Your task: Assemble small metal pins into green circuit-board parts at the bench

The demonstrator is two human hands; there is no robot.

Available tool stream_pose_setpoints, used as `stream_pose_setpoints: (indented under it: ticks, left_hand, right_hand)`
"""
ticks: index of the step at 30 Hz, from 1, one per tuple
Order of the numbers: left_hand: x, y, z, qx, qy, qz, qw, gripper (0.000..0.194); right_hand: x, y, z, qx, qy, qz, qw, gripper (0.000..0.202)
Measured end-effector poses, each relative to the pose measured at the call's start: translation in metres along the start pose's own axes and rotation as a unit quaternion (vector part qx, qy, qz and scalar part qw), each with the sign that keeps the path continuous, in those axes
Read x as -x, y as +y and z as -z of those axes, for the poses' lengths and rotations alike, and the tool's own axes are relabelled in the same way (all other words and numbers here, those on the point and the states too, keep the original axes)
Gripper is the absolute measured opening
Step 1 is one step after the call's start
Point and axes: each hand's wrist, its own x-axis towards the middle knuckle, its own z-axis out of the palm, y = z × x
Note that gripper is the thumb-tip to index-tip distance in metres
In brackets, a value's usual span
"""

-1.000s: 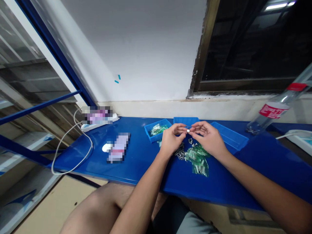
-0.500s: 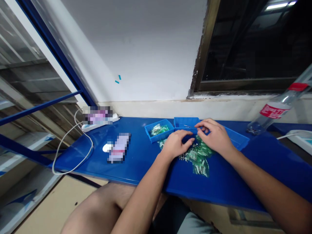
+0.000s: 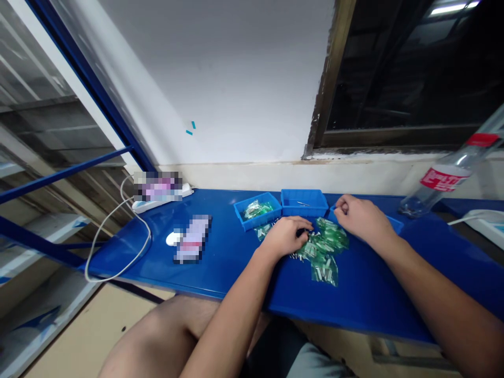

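My left hand (image 3: pixel 286 235) rests low over a pile of small metal pieces (image 3: pixel 298 256), its fingers curled toward the thumb; anything between them is hidden. Beside it lie several small green-tinted clear bags (image 3: pixel 329 239) with short metal pieces inside. My right hand (image 3: pixel 357 216) is over the blue tray (image 3: pixel 395 224) at the right, fingertips pinched together. Whatever they hold is too small to make out. Behind the pile, the middle blue tray (image 3: pixel 289 195) contains a thin metal piece. More filled bags (image 3: pixel 258 209) lie in the left blue tray (image 3: pixel 246 223).
On the blue table (image 3: pixel 236 262), a phone (image 3: pixel 193 239) and a white round object (image 3: pixel 173 239) lie to the left. A power strip (image 3: pixel 163 198) with a white cable is at the back left. A plastic bottle (image 3: pixel 443 181) stands at the right, near another white device (image 3: pixel 486 226).
My right hand has moved right, away from my left hand, to the right tray, and its fingers have closed. My left hand has dropped slightly, its fingers more curled.
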Motion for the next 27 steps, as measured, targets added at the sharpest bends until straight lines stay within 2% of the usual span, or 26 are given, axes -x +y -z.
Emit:
stream_pose_setpoints:
  ticks: [3,7,11,14,16,22,27]
  left_hand:
    - [0.0,-0.003,0.0,-0.005,0.0,0.015,1.0,0.03]
    - [0.0,-0.001,0.001,-0.012,0.023,0.053,0.998,0.028]
    - [-0.002,0.003,0.003,0.021,0.103,0.066,0.992,0.032]
    - [-0.004,0.005,0.004,0.096,0.174,0.08,0.977,0.033]
    - [-0.006,0.007,0.005,0.149,0.199,0.076,0.966,0.032]
    - [-0.007,0.007,0.005,0.23,0.209,0.064,0.948,0.024]
    - [-0.006,0.006,0.004,0.257,0.203,0.061,0.943,0.027]
  right_hand:
    - [0.001,-0.006,0.006,-0.013,0.05,0.018,0.999,0.012]
    - [0.002,-0.02,0.012,-0.103,0.105,0.125,0.981,0.013]
    - [0.011,-0.04,0.012,-0.198,0.108,0.193,0.955,0.016]
    - [0.018,-0.054,0.008,-0.253,0.073,0.184,0.947,0.016]
    - [0.021,-0.06,0.004,-0.289,0.046,0.158,0.943,0.017]
    - [0.022,-0.063,-0.005,-0.371,0.013,0.119,0.921,0.017]
    - [0.022,-0.061,-0.011,-0.411,0.001,0.102,0.906,0.017]
